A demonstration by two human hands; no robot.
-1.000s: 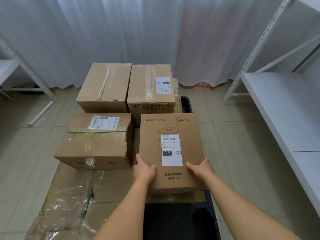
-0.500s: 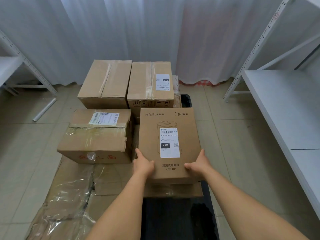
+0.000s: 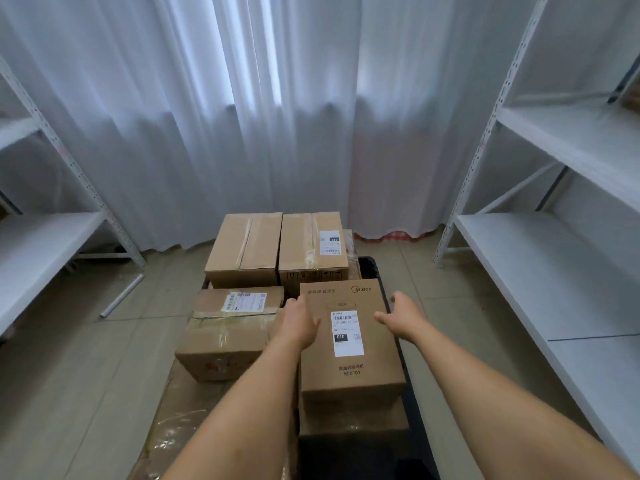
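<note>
Cardboard Midea box sits on a lower carton. Your left hand and right hand flank it, both released. An uneven grab could tip it sideways.

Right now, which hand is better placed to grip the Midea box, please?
Probably the right hand: that side of the Midea box is free, while the taped box crowds the left hand.

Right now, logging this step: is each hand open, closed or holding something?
Left hand: open, fingers straight, at the left edge of the Midea box.
Right hand: open, at its right edge, gripping nothing.
</note>
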